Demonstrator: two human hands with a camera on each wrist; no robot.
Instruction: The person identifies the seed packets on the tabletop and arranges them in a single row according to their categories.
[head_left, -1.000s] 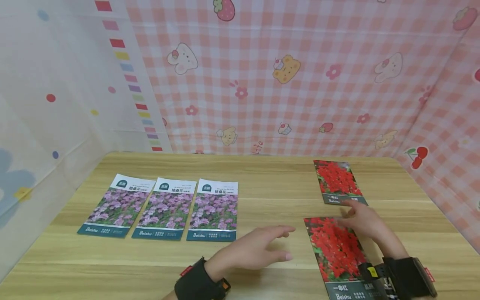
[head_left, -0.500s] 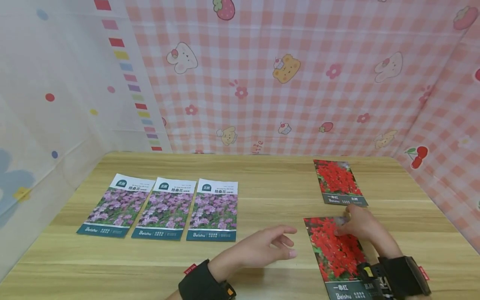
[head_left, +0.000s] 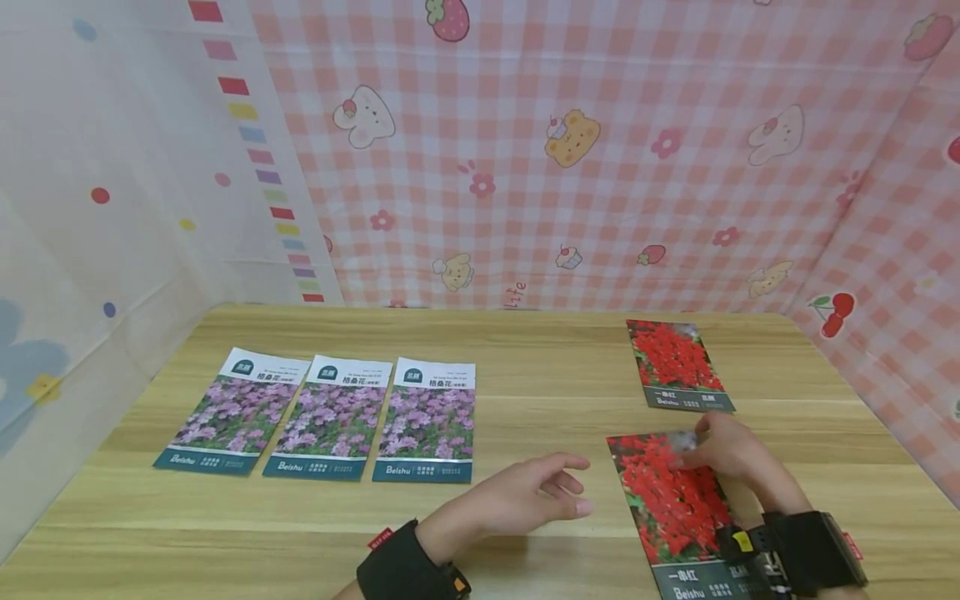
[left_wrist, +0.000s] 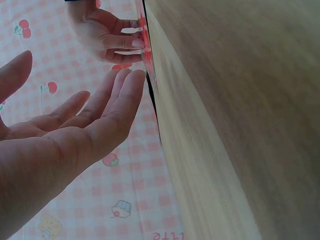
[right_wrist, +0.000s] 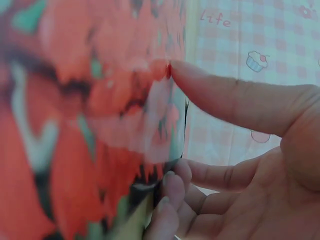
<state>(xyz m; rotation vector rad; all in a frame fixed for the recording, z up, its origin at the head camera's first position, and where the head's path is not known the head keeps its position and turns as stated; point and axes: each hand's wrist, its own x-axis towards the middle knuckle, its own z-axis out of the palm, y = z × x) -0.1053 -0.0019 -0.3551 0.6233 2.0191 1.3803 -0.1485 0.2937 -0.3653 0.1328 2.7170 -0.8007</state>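
Note:
My right hand (head_left: 726,450) is at the upper right edge of the nearer red-flower seed packet (head_left: 667,500). In the right wrist view the thumb (right_wrist: 230,97) rests on the packet's printed face and the fingers curl at its edge, pinching it. The packet lies at the front right of the table, partly under my wrist strap. A second red-flower seed packet (head_left: 675,362) lies just beyond it. To the left of the nearer packet, my left hand (head_left: 517,496) hovers low over the table with nothing in it, fingers loosely extended, thumb apart in the left wrist view.
Three purple-flower seed packets, the left one (head_left: 232,412), the middle one (head_left: 330,421) and the right one (head_left: 426,423), form a row at the table's left. A pink checked cloth (head_left: 510,208) rises behind the wooden table (head_left: 540,367).
My right hand has drawn slightly back from the far packet's lower edge and closed its fingers at the nearer packet's top edge. My left hand has shifted slightly right. The packets look unmoved.

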